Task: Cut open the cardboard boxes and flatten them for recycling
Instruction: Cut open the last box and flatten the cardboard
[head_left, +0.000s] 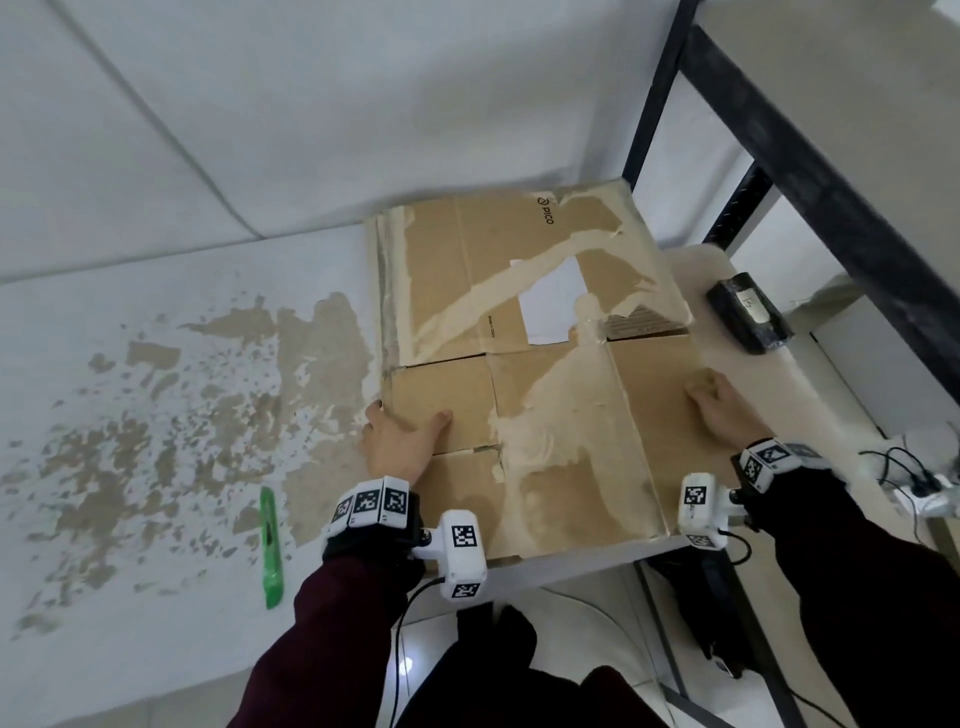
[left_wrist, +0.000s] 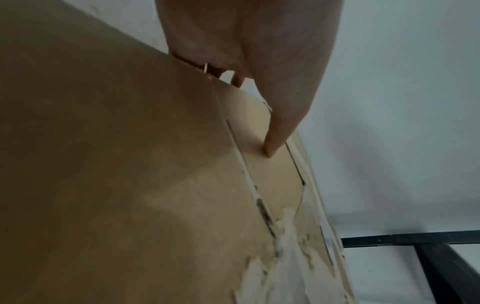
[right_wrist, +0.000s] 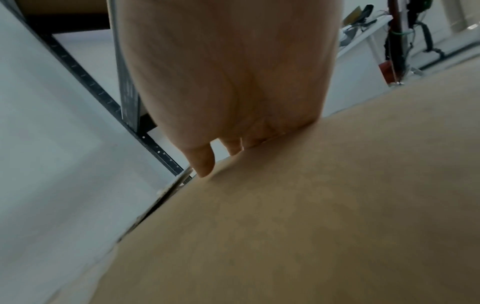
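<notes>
White table surface (head_left: 156, 332), with big patches where the brown underlayer shows, carries a flattened brown cardboard box (head_left: 571, 415) with torn tape strips and a white label, lying at the table's right end beside a black metal shelf frame (head_left: 810, 171). On the box's left edge the left hand (head_left: 397, 434) grips with the thumb on top and the fingers wrapped over the side, while the right hand (head_left: 719, 408) holds the right edge in the same manner. A wrapped black block with a white label (head_left: 750, 312) lies right of the box, and a green utility knife (head_left: 271, 545) rests on the table left of the left wrist.
</notes>
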